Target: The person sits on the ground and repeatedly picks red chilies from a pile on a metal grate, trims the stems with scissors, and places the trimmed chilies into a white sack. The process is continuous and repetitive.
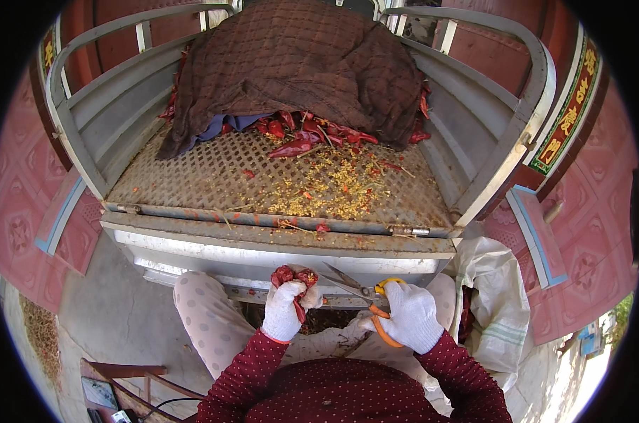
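My left hand [288, 309], in a white knit glove, grips a few dried red chili peppers [293, 275], their stem ends showing above the fingers and one tip hanging below. In my gloved right hand [412, 312] is a pair of scissors [359, 288] with yellow and orange handles. The blades are spread and point left towards the peppers, a small distance apart from them. Below both hands, between my knees, an opening with dark reddish scraps [330, 321] shows; what holds them is partly hidden.
Before me is a metal cargo bed [192, 174] with side rails [515, 106]. A brown checked cloth [298, 63] covers a heap of red peppers [293, 148]. Yellow seeds [325, 185] lie scattered. A white woven sack [496, 306] stands at right, a reddish frame [129, 370] at lower left.
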